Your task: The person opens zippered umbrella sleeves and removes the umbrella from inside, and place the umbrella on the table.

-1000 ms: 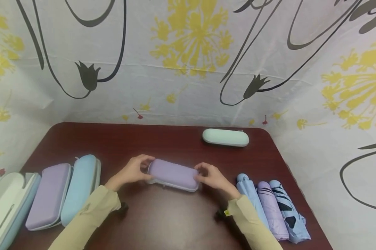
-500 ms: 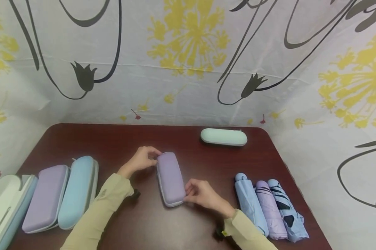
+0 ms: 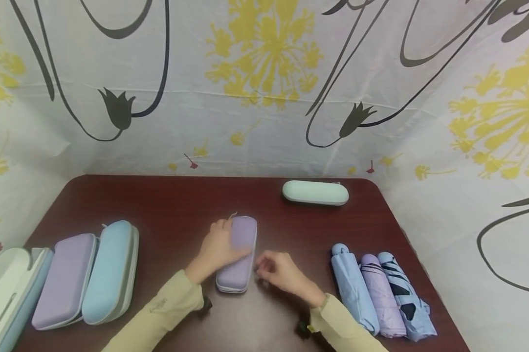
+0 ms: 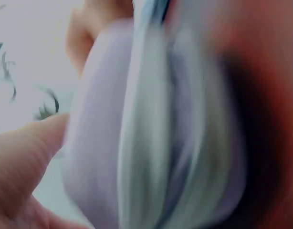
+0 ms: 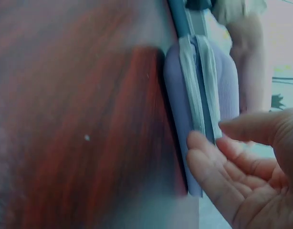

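A lilac hard-shell zip case (image 3: 242, 234) lies lengthwise near the middle of the table. My left hand (image 3: 218, 250) grips it from its left side, the thumb lying across the top. Zipper bands run along the edge of the case (image 4: 144, 143) in the blurred left wrist view. Close to the right edge of the case is my right hand (image 3: 283, 275), with its fingers loosely bent. In the right wrist view the fingertips (image 5: 196, 138) are by the zipper, and a gap shows between them and the thumb. No zipper pull can be made out between them.
To the left lie a light blue case (image 3: 108, 271), another lilac case (image 3: 65, 281) and an open white-and-blue one (image 3: 5, 288). A mint case (image 3: 315, 192) sits at the back. Folded umbrellas, blue (image 3: 354, 288), lilac (image 3: 381, 296) and patterned (image 3: 405, 296), line the right side of the table (image 3: 181, 195).
The lilac case has turned from crosswise to lengthwise. My left hand has shifted from its far end to its left side and top. My right hand has come off its near right edge.
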Demonstrator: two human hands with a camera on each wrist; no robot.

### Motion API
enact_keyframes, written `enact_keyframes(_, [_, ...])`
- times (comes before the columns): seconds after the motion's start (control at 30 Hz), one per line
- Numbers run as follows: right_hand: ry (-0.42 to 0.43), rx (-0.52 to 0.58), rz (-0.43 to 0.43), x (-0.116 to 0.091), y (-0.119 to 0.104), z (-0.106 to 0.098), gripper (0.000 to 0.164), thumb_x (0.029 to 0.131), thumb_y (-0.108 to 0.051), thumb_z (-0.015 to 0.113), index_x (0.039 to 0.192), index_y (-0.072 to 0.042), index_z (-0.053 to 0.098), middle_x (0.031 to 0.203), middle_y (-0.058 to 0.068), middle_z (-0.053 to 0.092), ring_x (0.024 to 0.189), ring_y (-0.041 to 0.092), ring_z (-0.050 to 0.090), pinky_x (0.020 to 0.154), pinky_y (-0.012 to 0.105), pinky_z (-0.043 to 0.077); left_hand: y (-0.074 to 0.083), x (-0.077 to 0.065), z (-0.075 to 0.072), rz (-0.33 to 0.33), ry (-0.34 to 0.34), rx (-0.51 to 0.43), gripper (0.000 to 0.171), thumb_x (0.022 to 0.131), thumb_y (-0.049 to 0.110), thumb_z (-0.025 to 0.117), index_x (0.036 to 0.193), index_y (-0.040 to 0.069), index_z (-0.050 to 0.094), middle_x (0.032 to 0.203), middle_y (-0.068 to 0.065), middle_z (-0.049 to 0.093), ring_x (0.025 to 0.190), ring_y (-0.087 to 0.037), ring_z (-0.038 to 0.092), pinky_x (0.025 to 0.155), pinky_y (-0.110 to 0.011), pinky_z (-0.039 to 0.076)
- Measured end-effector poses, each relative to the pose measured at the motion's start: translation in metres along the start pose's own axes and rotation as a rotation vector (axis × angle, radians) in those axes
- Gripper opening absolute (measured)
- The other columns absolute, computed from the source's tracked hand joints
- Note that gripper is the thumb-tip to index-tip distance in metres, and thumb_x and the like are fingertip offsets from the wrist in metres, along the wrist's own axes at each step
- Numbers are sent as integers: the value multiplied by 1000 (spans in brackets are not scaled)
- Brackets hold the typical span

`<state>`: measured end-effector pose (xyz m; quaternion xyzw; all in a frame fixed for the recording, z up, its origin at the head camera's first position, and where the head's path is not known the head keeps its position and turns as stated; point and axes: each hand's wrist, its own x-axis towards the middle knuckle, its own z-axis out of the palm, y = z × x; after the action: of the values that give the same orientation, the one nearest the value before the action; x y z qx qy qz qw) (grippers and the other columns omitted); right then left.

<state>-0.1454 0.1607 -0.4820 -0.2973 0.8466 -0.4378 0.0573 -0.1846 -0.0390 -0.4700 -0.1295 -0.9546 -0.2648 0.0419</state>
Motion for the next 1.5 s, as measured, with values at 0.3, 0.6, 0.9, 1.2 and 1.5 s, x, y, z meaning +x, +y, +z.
enact_keyframes(0.3, [123,-42,1,8,5,-2,10,78,2,68,86,0,63,70,5,65,55,6,58,52,19,49,24,-21,-3,-112,-46,64,106,53,51,81,126,-14,40,101,-24,47,85,-35,54,60,-42,51])
enact_keyframes(0.6, [240,-117,91,21,-1,2,11,81,-10,70,87,-1,66,70,2,66,59,9,60,55,19,49,-1,-16,-26,-216,-212,-252,77,66,36,75,121,-12,49,104,-22,59,94,-31,57,79,-42,49])
enact_keyframes(0.9, [291,-297,186,47,-18,6,32,78,-32,73,76,-2,62,58,-1,50,51,8,45,46,21,39,-29,-27,-40,-441,-323,-819,60,83,24,62,126,-15,43,112,-25,56,91,-28,59,75,-41,53])
enact_keyframes(1.2, [240,-545,320,76,-37,20,48,69,-44,76,86,-1,64,59,6,56,49,21,55,40,31,41,-46,-37,-38,-426,-381,-1055,61,84,21,55,128,-18,37,107,-19,58,90,-23,60,83,-45,49])
enact_keyframes(1.5, [136,-586,451,90,-51,36,48,66,-42,77,79,0,59,69,10,59,59,26,60,48,35,47,-48,-42,-34,-426,-376,-1056,58,83,18,56,128,-14,38,108,-19,55,88,-22,58,81,-41,50])
